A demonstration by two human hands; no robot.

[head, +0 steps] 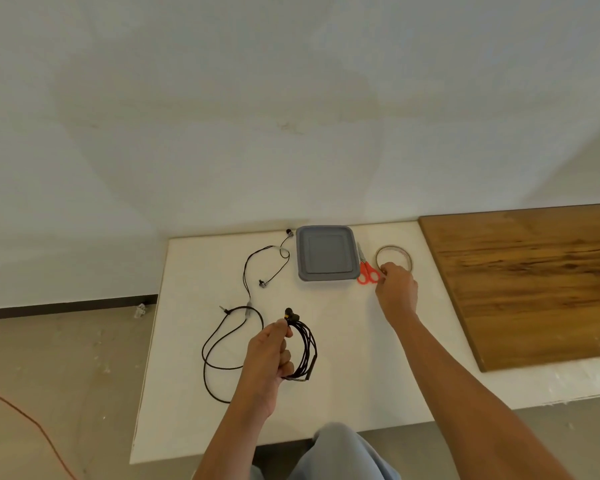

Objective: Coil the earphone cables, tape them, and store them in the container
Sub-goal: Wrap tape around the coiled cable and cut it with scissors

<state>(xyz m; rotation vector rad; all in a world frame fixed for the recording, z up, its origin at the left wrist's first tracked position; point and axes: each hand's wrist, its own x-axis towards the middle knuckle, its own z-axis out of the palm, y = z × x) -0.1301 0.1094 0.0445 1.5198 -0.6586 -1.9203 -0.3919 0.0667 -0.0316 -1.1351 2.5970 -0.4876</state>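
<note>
My left hand [272, 355] is shut on a coiled black earphone cable [305, 348], held just above the white table [354, 375]. A second earphone cable [246, 282] lies uncoiled on the table to the left, running from near the container down past my left hand. The grey square container [326, 253] sits at the back of the table. My right hand [395, 292] reaches to the clear tape roll [394, 256], its fingertips on the roll's near edge. Whether the fingers grip the roll I cannot tell.
Red-handled scissors [366, 268] lie between the container and the tape roll. A brown wooden board [534, 278] covers the table's right side. A wall stands directly behind the table. An orange cord [25, 417] runs over the floor at the left.
</note>
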